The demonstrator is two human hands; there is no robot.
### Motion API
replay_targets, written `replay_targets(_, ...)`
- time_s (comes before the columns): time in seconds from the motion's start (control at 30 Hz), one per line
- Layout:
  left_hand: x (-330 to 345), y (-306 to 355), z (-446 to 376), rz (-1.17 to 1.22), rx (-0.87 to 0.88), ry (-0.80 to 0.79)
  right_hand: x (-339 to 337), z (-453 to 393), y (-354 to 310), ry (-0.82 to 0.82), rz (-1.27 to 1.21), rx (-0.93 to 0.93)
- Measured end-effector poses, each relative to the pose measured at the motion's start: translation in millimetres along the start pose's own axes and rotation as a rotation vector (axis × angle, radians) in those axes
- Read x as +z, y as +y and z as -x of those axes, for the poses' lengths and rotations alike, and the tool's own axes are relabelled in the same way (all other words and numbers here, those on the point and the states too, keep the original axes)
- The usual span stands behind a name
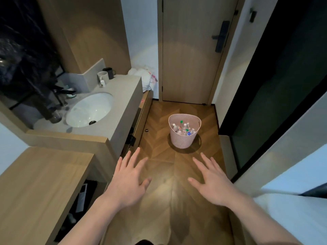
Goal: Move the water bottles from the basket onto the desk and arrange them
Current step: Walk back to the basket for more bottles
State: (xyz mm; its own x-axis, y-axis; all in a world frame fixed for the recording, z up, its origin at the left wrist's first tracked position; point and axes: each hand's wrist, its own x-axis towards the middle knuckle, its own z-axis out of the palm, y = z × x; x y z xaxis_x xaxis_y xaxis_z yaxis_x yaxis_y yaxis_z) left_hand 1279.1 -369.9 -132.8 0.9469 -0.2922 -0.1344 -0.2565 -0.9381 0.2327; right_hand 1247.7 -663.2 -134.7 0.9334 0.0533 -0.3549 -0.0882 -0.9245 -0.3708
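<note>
Scene: A head-worn camera looks down a narrow entry hall with a herringbone wood floor (159, 174); a closed wooden door (187, 50) stands at the far end.
Basket: A pink plastic basket (184, 140) stands upright on the floor in front of the door, well apart from both hands.
Bottles: Several clear water bottles (184, 129) with white, green and blue caps lie jumbled inside the basket; an exact count cannot be made out.
Counter: A bare wooden counter (40, 183) fills the lower left of the view, beside and nearer than a grey vanity top with a white sink (89, 109) and two mugs (105, 76).
Left hand: The left hand (129, 179) is held out palm down over the floor, fingers straight and spread, grasping nothing and touching nothing.
Right hand: The right hand (212, 181) mirrors it, fingers straight and spread, released and empty, also in the air.
Step in hand: By appearance, the approach to the basket; no bottle has been lifted yet.
How to do it well: The person would likely step closer and bend down, since the basket sits low and far ahead. Taking an upper bottle by its body or neck should avoid disturbing the pile. Carrying the whole basket to the wooden counter could save repeated trips.
</note>
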Motion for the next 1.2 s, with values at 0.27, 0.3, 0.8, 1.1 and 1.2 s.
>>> replay_targets(0.27, 0.6, -13.4, -167.1, 0.009, 0.058, -0.014, -46.4, -134.9, 20.1, -0.011, 0.009, 0.059)
replay_targets(0.3, 0.7, -15.7, -189.0, 0.002, 0.069, -0.032, -50.6, -150.8, 21.4, -0.014, 0.017, 0.086)
replay_targets(0.8, -9.5, 12.2, -451.2, -0.017, 0.214, -0.238, -128.0, -337.3, 76.0, -0.057, -0.112, 0.248)
replay_targets(1.1, 9.9, 33.4, -583.3, -0.009, 0.106, -0.34, -174.6, -470.4, 142.8, -0.127, -0.183, 0.187)
replay_targets(1.2, 11.4, 39.5, -622.3, -0.013, 0.077, -0.337, -190.0, -516.5, 155.4, -0.172, -0.152, 0.158)
